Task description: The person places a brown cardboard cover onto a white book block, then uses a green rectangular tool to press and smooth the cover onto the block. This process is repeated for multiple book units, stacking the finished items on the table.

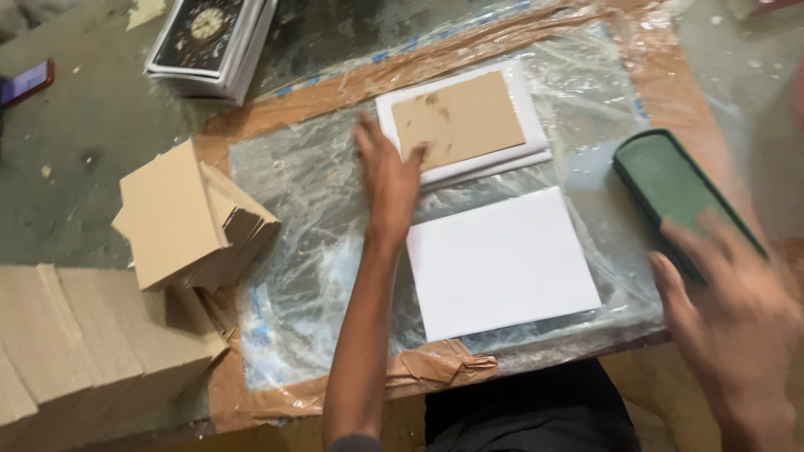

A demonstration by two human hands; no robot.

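My left hand (387, 172) reaches forward over a plastic-covered board (310, 251), its fingers spread at the left edge of a brown cardboard piece (459, 119). That piece lies on a small stack of white sheets (528, 109). Closer to me lies a single white sheet (501, 261), flat on the plastic. My right hand (733, 305) is blurred at the lower right, fingers apart, beside the near end of a dark green oblong block (670, 184). I cannot tell whether it touches the block.
A fanned pile of brown cardboard pieces (188, 218) sits at the left. A larger stack of cardboard (75, 343) fills the lower left. Printed dark-covered booklets (209, 38) lie at the top left, with a phone (27, 81) at the far left edge.
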